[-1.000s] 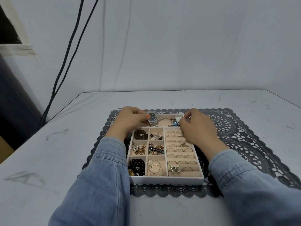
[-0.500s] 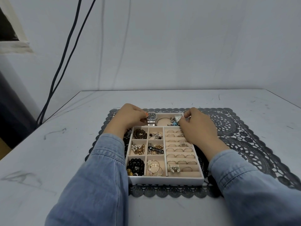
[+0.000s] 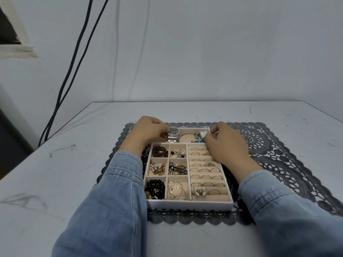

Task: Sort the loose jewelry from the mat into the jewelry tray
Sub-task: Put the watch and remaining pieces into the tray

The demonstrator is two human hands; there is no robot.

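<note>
Shows jewelry tray (image 3: 189,204) on mat (image 3: 278,145); left hand (image 3: 148,130), fingers curled onto silver watch (image 3: 173,132), presumably seating it in far compartment; right hand (image 3: 224,143), fingers pinched together beside white watch (image 3: 203,132), likely steadying it, grip unclear.

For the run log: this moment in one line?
left hand: curled at silver watch | right hand: curled at white watch | jewelry tray: on mat
</note>
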